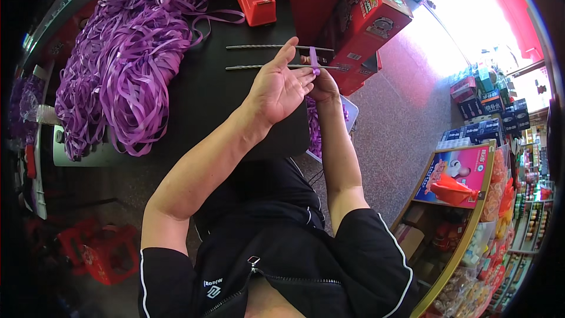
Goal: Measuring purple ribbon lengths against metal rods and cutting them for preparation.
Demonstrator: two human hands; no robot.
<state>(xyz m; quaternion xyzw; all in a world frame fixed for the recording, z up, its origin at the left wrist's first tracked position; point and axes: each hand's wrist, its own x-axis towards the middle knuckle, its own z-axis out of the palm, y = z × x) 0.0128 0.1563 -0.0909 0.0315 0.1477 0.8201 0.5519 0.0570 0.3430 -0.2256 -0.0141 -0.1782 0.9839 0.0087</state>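
Observation:
Two thin twisted metal rods, a far one [253, 46] and a near one [241, 68], run side by side over the black tabletop. A narrow strip of purple ribbon [313, 56] crosses both rods near their right ends, with a small bunched bit at the near rod. My left hand [276, 87] is open, palm turned up and thumb raised, its stretched fingertips reaching the ribbon at the near rod. My right hand [325, 87] is closed at the ribbon by the rods' right ends; its fingertips are partly hidden behind the left fingers and the ribbon.
A large heap of purple ribbon [138, 65] covers the table's left side. A red tape dispenser [255, 1] stands at the back, red boxes [376, 15] at the right edge. Below sits a pale bin [351, 112] with purple ribbon. Red stools [109, 256] and a goods shelf [450, 224] stand around.

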